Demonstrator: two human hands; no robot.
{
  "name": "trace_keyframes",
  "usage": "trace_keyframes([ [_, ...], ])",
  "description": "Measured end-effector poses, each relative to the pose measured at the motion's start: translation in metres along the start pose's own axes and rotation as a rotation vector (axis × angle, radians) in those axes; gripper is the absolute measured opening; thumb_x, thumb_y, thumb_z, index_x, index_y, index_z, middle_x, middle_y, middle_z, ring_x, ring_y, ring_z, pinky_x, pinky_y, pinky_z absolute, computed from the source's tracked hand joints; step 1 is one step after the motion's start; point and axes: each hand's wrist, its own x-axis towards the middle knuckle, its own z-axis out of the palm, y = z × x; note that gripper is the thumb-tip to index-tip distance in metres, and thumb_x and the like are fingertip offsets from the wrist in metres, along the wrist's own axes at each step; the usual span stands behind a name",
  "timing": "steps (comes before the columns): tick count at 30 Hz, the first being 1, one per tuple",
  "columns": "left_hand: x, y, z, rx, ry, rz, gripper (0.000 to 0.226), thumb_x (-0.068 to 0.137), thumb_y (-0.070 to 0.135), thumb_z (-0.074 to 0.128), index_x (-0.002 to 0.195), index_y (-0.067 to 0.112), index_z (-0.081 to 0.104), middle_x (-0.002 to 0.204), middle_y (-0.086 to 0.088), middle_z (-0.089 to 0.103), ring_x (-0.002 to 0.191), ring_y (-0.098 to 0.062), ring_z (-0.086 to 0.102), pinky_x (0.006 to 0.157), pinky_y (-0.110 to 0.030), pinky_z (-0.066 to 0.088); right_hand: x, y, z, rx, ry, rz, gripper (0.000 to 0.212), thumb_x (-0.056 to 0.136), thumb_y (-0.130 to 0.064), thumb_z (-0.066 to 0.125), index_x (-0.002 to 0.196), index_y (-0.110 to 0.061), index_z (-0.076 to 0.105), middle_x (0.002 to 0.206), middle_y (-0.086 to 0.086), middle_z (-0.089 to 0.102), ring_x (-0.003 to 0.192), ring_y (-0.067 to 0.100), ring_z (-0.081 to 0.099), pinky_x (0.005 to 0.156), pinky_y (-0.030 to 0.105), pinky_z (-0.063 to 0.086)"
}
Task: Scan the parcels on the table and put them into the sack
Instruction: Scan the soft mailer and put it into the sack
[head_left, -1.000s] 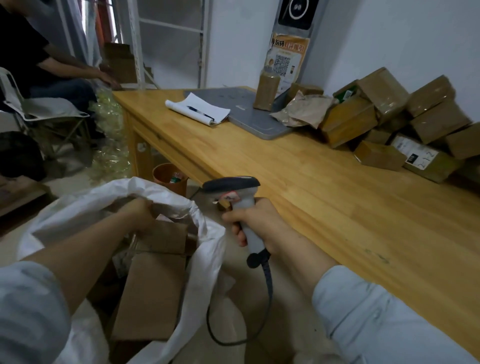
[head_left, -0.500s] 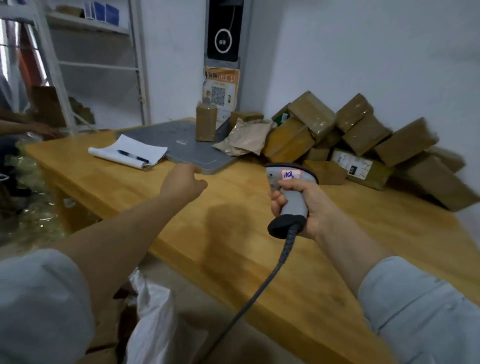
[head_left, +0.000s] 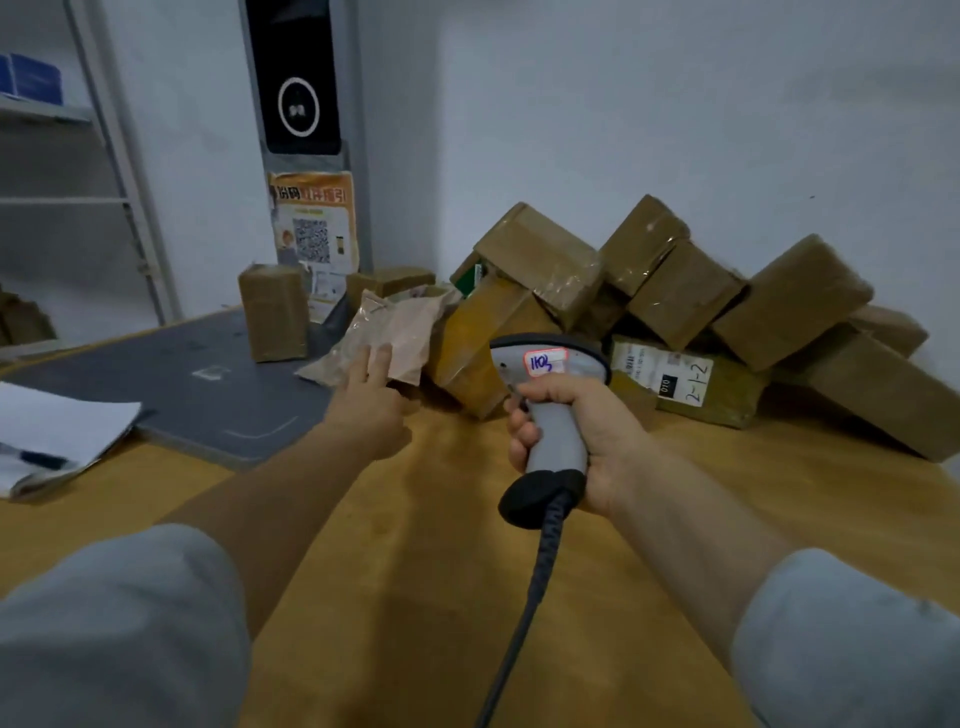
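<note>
While both forearms reach out over the wooden table (head_left: 441, 545), the grey mat (head_left: 208, 395) on its far left part serves to place everything else. Just beside the mat's left edge lies an open notepad (head_left: 67, 431) with a pen (head_left: 36, 458) on it. At the mat's far end a taped brown upright parcel (head_left: 274, 312) stands on end, and beyond the mat's far right corner a poster (head_left: 314, 228) with a QR code hangs on the wall. At the mat's right edge lies a crumpled paper bag (head_left: 400, 325) (tan, wrinkled, its left tip over the mat). The left hand (head_left: 371, 410) is stretched toward it, fingers (head_left: 382, 358) straight and loosely spread, holding nothing. Their tips are at the bag's near edge, though I cannot tell whether they actually touch it. Right of the mat, the right hand (head_left: 597, 441) is wrapped firmly round the grip of the grey scanner (head_left: 553, 410). Its head bears a handwritten sticker and points toward the wall, and its dark cable (head_left: 524, 613) runs down to the lower edge of the view. Farther right of the mat, the pile of parcels (head_left: 675, 296) leans against the wall, brown taped boxes stacked at angles. Low in front of it, a labelled box (head_left: 685, 379) marked 2-1-2 sits on the table.
</note>
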Motion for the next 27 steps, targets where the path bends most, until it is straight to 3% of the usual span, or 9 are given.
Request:
trace_keyframes([
  [3,0.035,0.005,0.017,0.107,-0.048,-0.018,0.062,0.094,0.039,0.052,0.149,0.034,0.025,0.159,-0.008,-0.016,0.145,-0.030,-0.018,0.117,-0.048,-0.006,0.025,-0.001,-0.011,-0.034,-0.018,-0.002,0.011,0.086,-0.010,0.058,0.078,-0.005,0.053,0.053,0.004,0.053,0.034,0.009,0.047,0.038,0.020,0.046],
  [5,0.045,0.006,0.022,0.150,-0.046,-0.002,0.067,0.092,0.040,0.054,0.150,0.024,0.022,0.159,-0.008,0.004,0.147,-0.028,-0.005,0.117,-0.048,-0.004,0.033,-0.001,-0.016,-0.038,-0.018,0.004,0.010,0.086,-0.010,0.058,0.079,-0.005,0.053,0.053,0.004,0.053,0.034,0.009,0.046,0.038,0.020,0.046],
  [8,0.043,0.010,0.019,0.034,0.071,-0.012,0.051,0.093,0.033,0.054,0.138,0.013,0.042,0.140,-0.007,0.043,0.135,-0.024,0.033,0.118,-0.043,0.010,0.030,0.003,-0.022,-0.021,-0.008,0.018,0.010,0.087,-0.010,0.057,0.079,-0.005,0.054,0.054,0.004,0.053,0.034,0.009,0.046,0.038,0.020,0.046],
  [11,0.028,0.010,0.008,-0.107,0.088,-0.099,0.036,0.092,0.031,0.055,0.122,0.010,0.058,0.124,-0.012,0.055,0.117,-0.028,0.049,0.106,-0.036,0.032,0.011,0.007,-0.020,-0.011,0.000,0.034,0.012,0.087,-0.010,0.057,0.076,-0.006,0.054,0.054,0.003,0.052,0.033,0.009,0.045,0.038,0.020,0.046],
  [14,0.010,0.009,0.004,-0.096,0.084,-0.052,0.036,0.086,0.026,0.059,0.121,0.019,0.065,0.128,-0.010,0.049,0.121,-0.029,0.042,0.099,-0.036,0.039,-0.010,0.013,-0.017,-0.029,-0.001,0.045,0.011,0.086,-0.010,0.057,0.076,-0.006,0.054,0.054,0.004,0.053,0.034,0.009,0.046,0.038,0.020,0.047],
  [17,-0.002,0.014,0.001,-0.085,0.007,-0.035,0.048,0.088,0.034,0.060,0.134,0.039,0.051,0.155,-0.011,0.016,0.144,-0.031,0.009,0.117,-0.042,0.018,-0.017,0.018,-0.014,-0.055,-0.014,0.061,0.010,0.086,-0.010,0.057,0.077,-0.006,0.054,0.054,0.005,0.053,0.034,0.010,0.047,0.038,0.020,0.046],
  [20,0.002,0.020,0.004,-0.064,-0.037,-0.059,0.050,0.090,0.037,0.057,0.138,0.045,0.044,0.160,-0.012,-0.003,0.146,-0.033,-0.008,0.119,-0.047,0.006,-0.010,0.019,-0.013,-0.075,-0.024,0.065,0.011,0.086,-0.010,0.058,0.076,-0.007,0.053,0.055,0.005,0.053,0.035,0.011,0.047,0.039,0.020,0.045],
  [24,0.027,0.027,0.017,-0.039,-0.065,-0.121,0.052,0.094,0.036,0.051,0.142,0.048,0.035,0.159,-0.014,-0.011,0.145,-0.035,-0.015,0.117,-0.049,-0.003,0.012,0.019,-0.018,-0.092,-0.036,0.071,0.011,0.086,-0.010,0.058,0.076,-0.008,0.053,0.055,0.004,0.054,0.037,0.010,0.048,0.039,0.021,0.046],
  [27,0.048,0.024,0.028,-0.032,-0.075,-0.180,0.055,0.093,0.040,0.050,0.146,0.037,0.033,0.158,-0.015,-0.004,0.145,-0.035,-0.011,0.116,-0.051,-0.004,0.028,0.017,-0.024,-0.081,-0.036,0.078,0.010,0.086,-0.010,0.058,0.078,-0.007,0.053,0.055,0.005,0.054,0.036,0.010,0.048,0.039,0.020,0.046],
])
